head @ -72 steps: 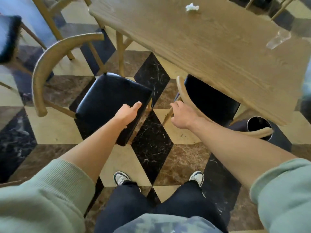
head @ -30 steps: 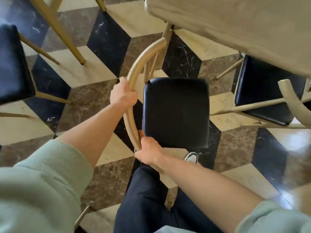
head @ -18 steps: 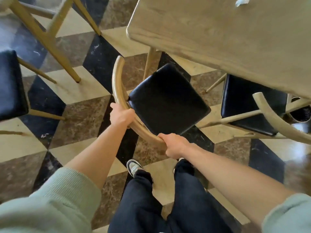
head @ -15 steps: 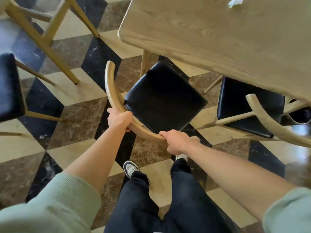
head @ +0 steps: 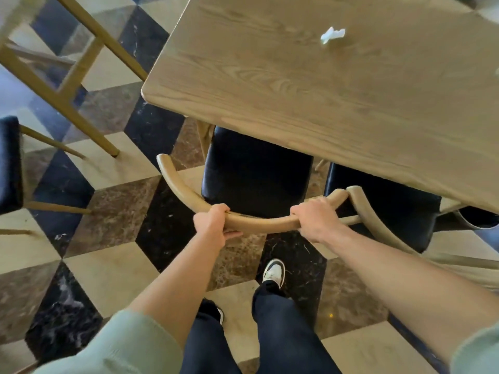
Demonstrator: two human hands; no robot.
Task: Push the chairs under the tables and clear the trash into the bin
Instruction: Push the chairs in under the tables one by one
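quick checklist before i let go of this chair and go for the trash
1. Both hands on backrest: left hand and right hand grip the curved backrest: ok.
2. Seat under table: black seat only partly beneath the wooden table: not ok.
3. Neighbouring chair clearance: backrests touch at the right end: not ok.
4. Trash located: crumpled tissue on the table: ok.
5. Bin reachable: only an edge shows: cannot tell.

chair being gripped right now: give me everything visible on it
The wooden chair with the curved backrest and black padded seat stands upright. Its seat is partly tucked under the light wooden table. The backrest rail looks like pale bentwood, arcing from left tip to right end. The left hand and right hand both grip that rail. One leg shows beneath the table edge.
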